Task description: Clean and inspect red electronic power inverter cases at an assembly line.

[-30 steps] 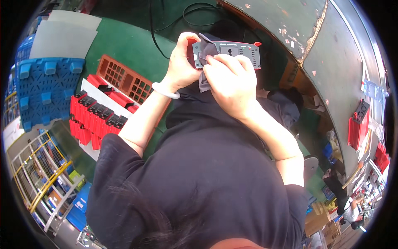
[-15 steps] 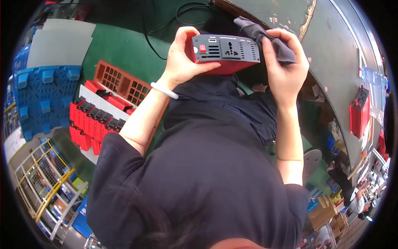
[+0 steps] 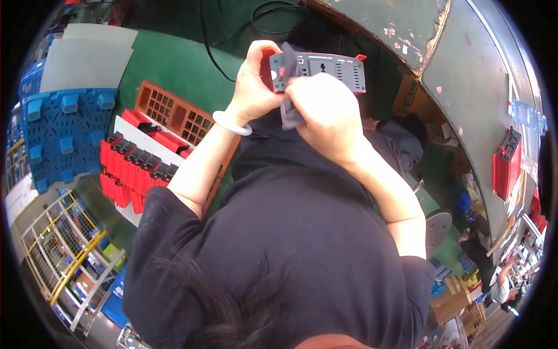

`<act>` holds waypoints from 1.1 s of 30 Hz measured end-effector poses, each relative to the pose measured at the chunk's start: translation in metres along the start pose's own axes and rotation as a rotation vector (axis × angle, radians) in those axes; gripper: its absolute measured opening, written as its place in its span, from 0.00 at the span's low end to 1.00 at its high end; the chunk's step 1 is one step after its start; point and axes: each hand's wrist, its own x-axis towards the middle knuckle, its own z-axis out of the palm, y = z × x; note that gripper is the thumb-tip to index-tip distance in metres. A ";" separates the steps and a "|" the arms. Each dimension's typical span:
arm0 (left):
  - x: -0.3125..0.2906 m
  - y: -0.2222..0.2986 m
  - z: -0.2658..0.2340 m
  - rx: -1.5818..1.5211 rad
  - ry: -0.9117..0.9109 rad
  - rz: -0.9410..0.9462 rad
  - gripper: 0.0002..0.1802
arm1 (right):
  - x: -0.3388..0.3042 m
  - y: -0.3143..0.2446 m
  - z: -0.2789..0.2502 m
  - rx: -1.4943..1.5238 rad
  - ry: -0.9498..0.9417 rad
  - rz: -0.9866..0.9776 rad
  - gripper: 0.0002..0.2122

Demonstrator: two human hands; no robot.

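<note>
In the upper centre of the frame, the left hand [image 3: 256, 87] grips the left end of a red power unit with a grey socket panel [image 3: 318, 71], its fingers curled closed around the housing; a white bangle [image 3: 231, 123] sits on that wrist. The right hand [image 3: 325, 116] is just below the panel, fingers closed on a grey cloth [image 3: 289, 114] that it presses against the panel's lower edge. The unit is held in the air above the person's lap, below the worn grey-green counter [image 3: 465, 75] at upper right. At centre left, an orange crate [image 3: 174, 113] and a row of red units with black ends [image 3: 133, 166] rest on the green floor beside a blue pallet [image 3: 64, 134].
</note>
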 end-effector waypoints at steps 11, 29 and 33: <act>0.010 0.012 -0.004 0.186 -0.021 0.058 0.39 | -0.046 0.027 -0.155 1.235 0.105 0.090 0.12; 0.008 0.000 -0.010 0.048 -0.059 0.018 0.36 | -0.014 -0.035 -0.269 1.086 -0.136 -0.557 0.06; 0.010 0.003 -0.002 0.037 -0.089 0.045 0.38 | -0.026 -0.050 -0.279 0.991 -0.128 -0.442 0.05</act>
